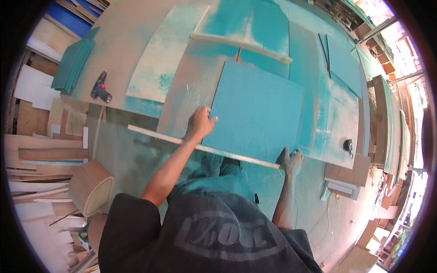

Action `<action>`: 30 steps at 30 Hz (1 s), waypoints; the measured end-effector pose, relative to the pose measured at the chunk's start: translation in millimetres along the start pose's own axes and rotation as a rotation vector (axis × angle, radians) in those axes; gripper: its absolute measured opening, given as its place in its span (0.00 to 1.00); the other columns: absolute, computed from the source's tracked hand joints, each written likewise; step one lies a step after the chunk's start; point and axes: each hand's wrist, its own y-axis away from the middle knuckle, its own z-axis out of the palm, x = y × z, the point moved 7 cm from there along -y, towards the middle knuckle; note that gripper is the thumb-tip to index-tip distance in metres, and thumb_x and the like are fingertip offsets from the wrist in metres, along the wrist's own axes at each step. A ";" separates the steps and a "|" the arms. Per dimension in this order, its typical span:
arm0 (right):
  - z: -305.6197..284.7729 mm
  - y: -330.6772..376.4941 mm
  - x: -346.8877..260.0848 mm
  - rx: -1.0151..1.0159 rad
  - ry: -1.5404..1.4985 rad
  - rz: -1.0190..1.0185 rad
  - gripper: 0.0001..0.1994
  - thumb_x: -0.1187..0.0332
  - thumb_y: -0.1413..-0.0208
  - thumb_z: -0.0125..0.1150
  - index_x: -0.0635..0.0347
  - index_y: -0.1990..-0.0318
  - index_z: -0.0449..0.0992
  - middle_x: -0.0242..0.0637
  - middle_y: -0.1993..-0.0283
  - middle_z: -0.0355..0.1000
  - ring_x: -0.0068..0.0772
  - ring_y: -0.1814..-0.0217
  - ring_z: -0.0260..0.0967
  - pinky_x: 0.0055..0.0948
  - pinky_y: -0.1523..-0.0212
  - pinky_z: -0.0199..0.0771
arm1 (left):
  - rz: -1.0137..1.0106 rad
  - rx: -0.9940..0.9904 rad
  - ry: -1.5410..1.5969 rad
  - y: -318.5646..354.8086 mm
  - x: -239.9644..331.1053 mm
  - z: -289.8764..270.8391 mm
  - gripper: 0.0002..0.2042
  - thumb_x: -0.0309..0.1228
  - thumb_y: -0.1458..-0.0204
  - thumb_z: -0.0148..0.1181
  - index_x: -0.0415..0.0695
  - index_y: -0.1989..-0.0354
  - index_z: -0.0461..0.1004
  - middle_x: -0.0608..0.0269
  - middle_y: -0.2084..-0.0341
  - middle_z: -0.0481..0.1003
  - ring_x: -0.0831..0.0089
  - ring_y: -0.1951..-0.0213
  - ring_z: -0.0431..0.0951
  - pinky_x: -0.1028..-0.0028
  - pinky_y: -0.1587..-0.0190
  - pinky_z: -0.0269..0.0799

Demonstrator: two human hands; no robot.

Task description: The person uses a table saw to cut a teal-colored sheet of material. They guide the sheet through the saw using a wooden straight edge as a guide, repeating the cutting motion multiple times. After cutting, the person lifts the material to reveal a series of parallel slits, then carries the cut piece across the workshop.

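Observation:
A flat, rectangular teal panel lies on the wooden work surface in front of me. At its left edge is my left hand, the fingers bent against the side and the thumb over the top face. My right hand grips the panel's near right corner, thumb and fingers on either side of it. Beneath the panel is a board dusted with teal, with a pale strip along its near edge. The undersides of the panel and my fingertips are partly hidden.
Farther off lies another teal-coated board. A stack of teal pieces and a black-and-red cordless drill rest at the left. More teal panels lie at the far right, and a small black tool near the right edge. Wood offcuts crowd the left side.

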 end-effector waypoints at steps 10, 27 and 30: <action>20.2 -10.3 13.7 -0.110 -0.312 0.010 0.28 0.50 0.34 0.59 0.70 0.41 0.72 0.62 0.55 0.79 0.62 0.50 0.78 0.50 0.49 0.74 | -0.034 0.118 0.063 -17.0 5.1 4.4 0.20 0.39 0.48 0.74 0.40 0.52 0.80 0.53 0.61 0.84 0.59 0.57 0.85 0.60 0.54 0.78; 15.3 -9.6 16.4 -0.076 -0.282 0.090 0.24 0.52 0.37 0.60 0.70 0.50 0.74 0.47 0.69 0.75 0.44 0.65 0.74 0.43 0.58 0.73 | 0.014 0.107 0.143 -8.2 11.5 -1.8 0.18 0.31 0.50 0.75 0.34 0.55 0.79 0.48 0.66 0.83 0.57 0.63 0.85 0.61 0.59 0.79; 15.4 -11.4 20.6 -0.065 -0.272 0.083 0.22 0.53 0.37 0.60 0.69 0.53 0.73 0.45 0.73 0.72 0.43 0.69 0.72 0.42 0.61 0.73 | 0.011 0.102 0.150 -10.2 10.7 -0.5 0.17 0.31 0.50 0.76 0.34 0.55 0.79 0.48 0.66 0.83 0.57 0.63 0.85 0.62 0.59 0.79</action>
